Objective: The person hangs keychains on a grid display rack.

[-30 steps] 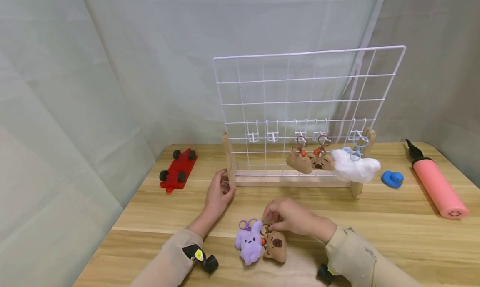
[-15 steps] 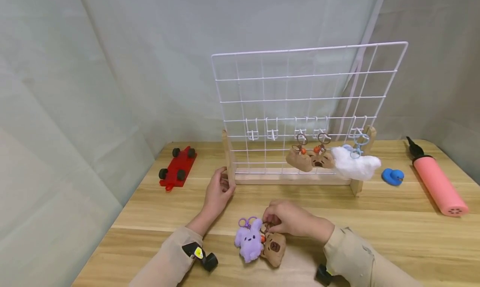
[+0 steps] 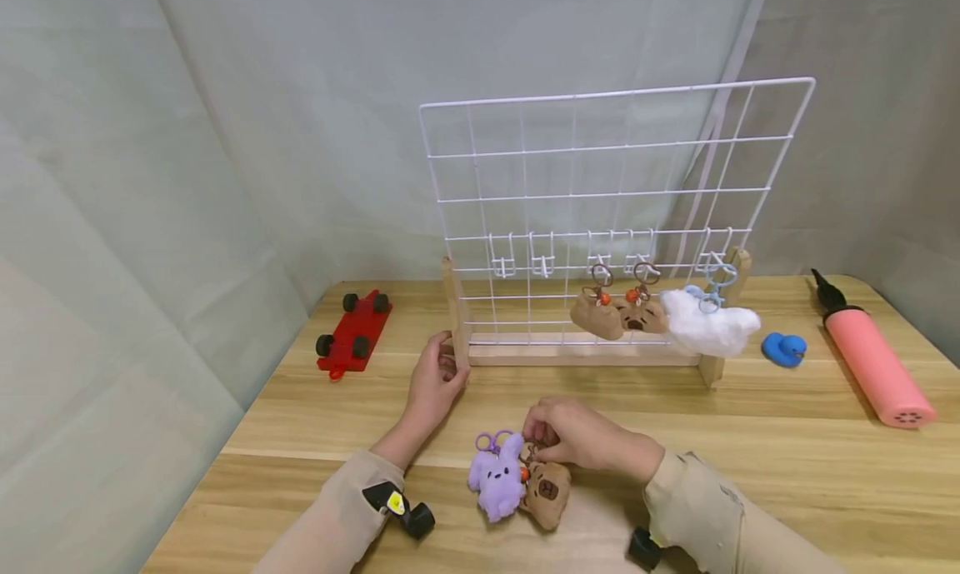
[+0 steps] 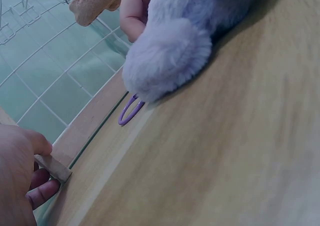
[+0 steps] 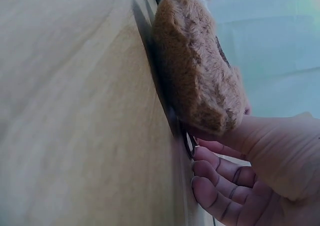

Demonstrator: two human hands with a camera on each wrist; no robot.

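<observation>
My left hand (image 3: 435, 376) grips the left wooden foot (image 3: 456, 316) of a white wire grid rack (image 3: 573, 197), thumb on one side and fingers on the other. At the front of the table my right hand (image 3: 581, 435) pinches the dark ring of a brown bear plush keychain (image 3: 547, 495). The bear lies face up, tilted, with an orange bead by its head. In the right wrist view its furry side (image 5: 195, 66) partly hides my thumb, and the fingertips (image 5: 202, 186) meet the ring at the tabletop. Touching the bear's left side is a lilac plush keychain (image 3: 498, 480) with purple rings.
Two brown plush keychains (image 3: 597, 316) and a white plush keychain (image 3: 708, 322) hang from the rack's right hooks; two left hooks (image 3: 543, 264) hold nothing. A red toy car chassis (image 3: 356, 334) lies left. A blue duck (image 3: 784, 350) and pink hand pump (image 3: 877, 366) lie right.
My right hand has closed in on the brown bear's ring, and the bear has turned slightly. The left hand keeps its place on the rack's foot. The head view has shifted a little.
</observation>
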